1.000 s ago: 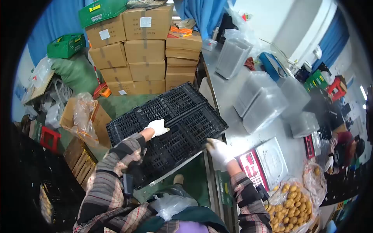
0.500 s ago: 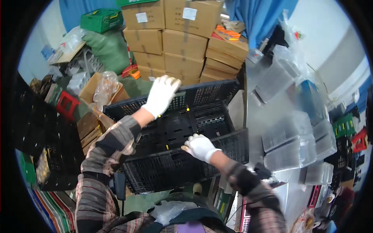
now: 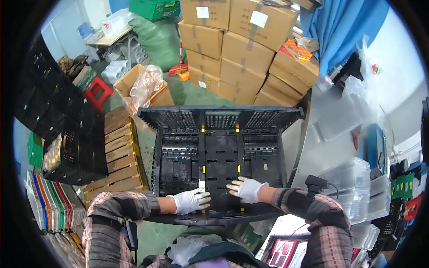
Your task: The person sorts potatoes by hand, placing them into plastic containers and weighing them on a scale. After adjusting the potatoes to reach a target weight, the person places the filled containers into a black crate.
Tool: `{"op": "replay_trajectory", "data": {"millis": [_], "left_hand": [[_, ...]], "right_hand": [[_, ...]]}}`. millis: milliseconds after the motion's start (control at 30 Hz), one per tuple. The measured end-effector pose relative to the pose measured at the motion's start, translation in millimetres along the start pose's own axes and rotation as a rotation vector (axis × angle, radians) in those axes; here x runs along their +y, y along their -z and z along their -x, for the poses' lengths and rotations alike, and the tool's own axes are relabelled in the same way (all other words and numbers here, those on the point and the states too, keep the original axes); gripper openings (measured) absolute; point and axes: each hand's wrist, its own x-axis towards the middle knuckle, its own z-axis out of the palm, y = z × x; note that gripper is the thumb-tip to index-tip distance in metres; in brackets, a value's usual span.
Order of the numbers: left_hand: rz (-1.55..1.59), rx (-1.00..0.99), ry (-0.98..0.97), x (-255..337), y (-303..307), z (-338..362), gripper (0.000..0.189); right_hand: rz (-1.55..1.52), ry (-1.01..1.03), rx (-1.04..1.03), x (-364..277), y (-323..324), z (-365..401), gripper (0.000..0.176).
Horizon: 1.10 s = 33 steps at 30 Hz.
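Observation:
In front of me is a black folding plastic crate [image 3: 222,167] with yellow clips along its ribbed floor. Its far wall [image 3: 221,117] stands raised, and the near wall [image 3: 214,219] shows as a narrow strip at the front edge. My left hand [image 3: 190,201], in a white glove, lies over the near left part of the floor with fingers stretched out. My right hand [image 3: 248,190], gloved the same, reaches over the near right part, its fingers spread toward the middle. Neither hand holds anything. A small white tag [image 3: 202,184] shows just beyond my left fingertips.
Stacked cardboard boxes [image 3: 243,56] stand behind the crate. At left are a wooden pallet [image 3: 120,154], more black crates [image 3: 82,147], a red stool [image 3: 96,92] and an open carton [image 3: 167,96] with plastic film. A metal table [image 3: 328,149] bearing clear plastic trays [image 3: 346,178] runs along the right.
My left hand has come down from the far wall to the near left floor. My right hand has moved from the near wall onto the floor. The crate now sits squarely before me.

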Motion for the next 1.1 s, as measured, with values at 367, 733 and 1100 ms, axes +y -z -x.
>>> {"op": "replay_trajectory", "data": {"millis": [367,733,1100], "left_hand": [[0.148,0.097,0.246,-21.7,119.4,38.8,0.025],[-0.109,0.311,0.609,-31.1,126.7,173.8,0.023],[0.261,0.674,0.538,-79.1,199.2,48.8,0.014]], "right_hand": [[0.093,-0.298,0.439,11.2,68.4,87.1,0.027],[0.178,-0.781,0.378,-37.9,29.9,185.6,0.015],[-0.07,-1.184,1.378,-159.9,24.7,212.3,0.019]]}}
